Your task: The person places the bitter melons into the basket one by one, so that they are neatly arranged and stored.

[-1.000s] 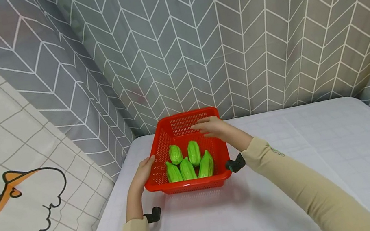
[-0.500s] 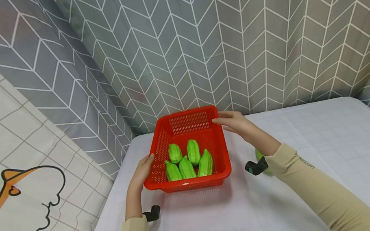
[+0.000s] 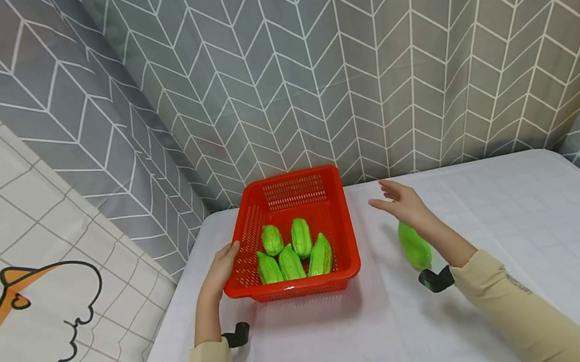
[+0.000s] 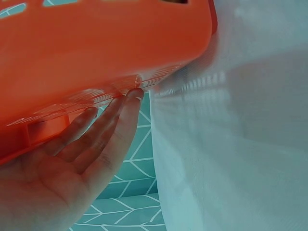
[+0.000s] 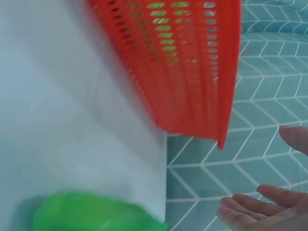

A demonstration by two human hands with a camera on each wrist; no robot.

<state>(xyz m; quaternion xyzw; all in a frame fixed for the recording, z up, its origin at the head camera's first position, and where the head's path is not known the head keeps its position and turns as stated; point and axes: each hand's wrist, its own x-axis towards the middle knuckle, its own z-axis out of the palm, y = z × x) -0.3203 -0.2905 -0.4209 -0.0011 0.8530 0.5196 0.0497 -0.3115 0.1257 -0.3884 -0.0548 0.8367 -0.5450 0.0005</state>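
Observation:
A red plastic basket (image 3: 342, 230) stands on the white-covered table, with several glossy, ridged bright-green fruits (image 3: 301, 237) inside, their exact kind unclear. At its left side my left hand (image 3: 218, 271) holds the rim, thumb over the edge; the left wrist view shows the fingers (image 4: 115, 130) extended against the outer wall. To the right of the basket, my right hand (image 3: 407, 205) hovers with fingers spread and holds nothing. Another green fruit (image 3: 415, 246) lies on the table below that hand, partly hidden by the wrist; the right wrist view also catches this fruit (image 5: 96, 211).
Behind the table hangs a grey curtain (image 3: 346, 67) with white zigzag lines. A white grid-patterned cloth (image 3: 15, 210) with a cartoon drawing covers the left side. Small black devices (image 3: 437, 279) are strapped to both wrists. White tablecloth (image 3: 507, 220) extends right of the basket.
My right hand has moved from above the basket out to the right and over the table. The loose green fruit there has come into view. My left hand stays at the rim.

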